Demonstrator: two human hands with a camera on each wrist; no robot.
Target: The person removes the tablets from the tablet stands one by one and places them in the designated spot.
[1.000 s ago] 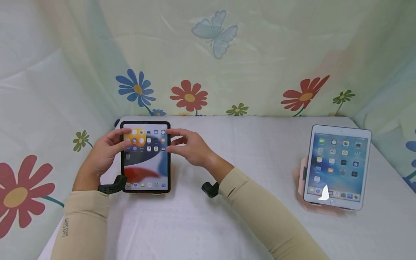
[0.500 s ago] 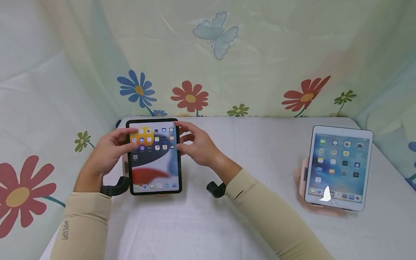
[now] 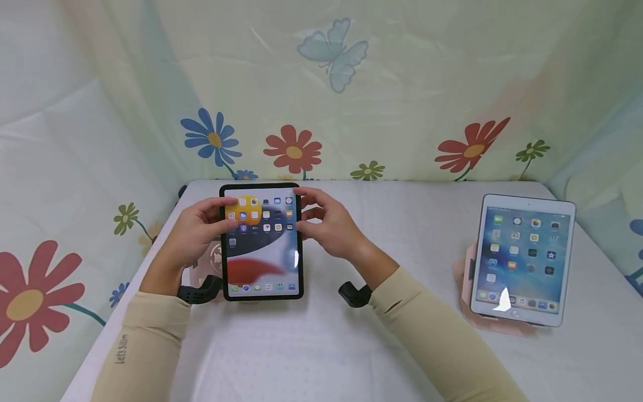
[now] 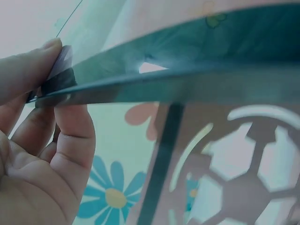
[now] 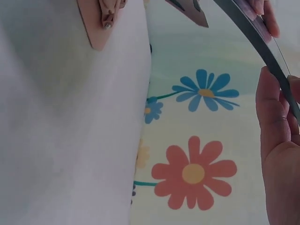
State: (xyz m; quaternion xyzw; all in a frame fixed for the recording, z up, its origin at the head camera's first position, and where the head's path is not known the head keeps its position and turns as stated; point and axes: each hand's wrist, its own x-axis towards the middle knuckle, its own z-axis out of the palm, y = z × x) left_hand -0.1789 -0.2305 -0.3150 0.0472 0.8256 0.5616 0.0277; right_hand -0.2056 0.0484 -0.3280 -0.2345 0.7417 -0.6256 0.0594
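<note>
A black-framed tablet [image 3: 263, 262] with its home screen lit is held up between both hands. My left hand [image 3: 191, 234] pinches its left edge near the upper corner, thumb on the screen side and fingers behind, as the left wrist view shows. At the opposite edge, my right hand [image 3: 331, 226] grips the upper right side. Behind the tablet a pink stand [image 3: 203, 262] shows at its left; the left wrist view reveals a football-shaped cutout in the stand's plate [image 4: 246, 192]. In the right wrist view the tablet's thin edge [image 5: 262, 47] is apart from the pink stand base [image 5: 93, 28].
A white-framed tablet [image 3: 524, 257], also lit, leans on another pink stand [image 3: 467, 285] at the right of the table. White cloth [image 3: 402, 346] covers the table. A curtain printed with flowers [image 3: 293, 149] hangs along the back and sides.
Both hands have moved to the right together with the black-framed tablet. The pink stand stays behind and now shows at the tablet's left. The white-framed tablet has not moved.
</note>
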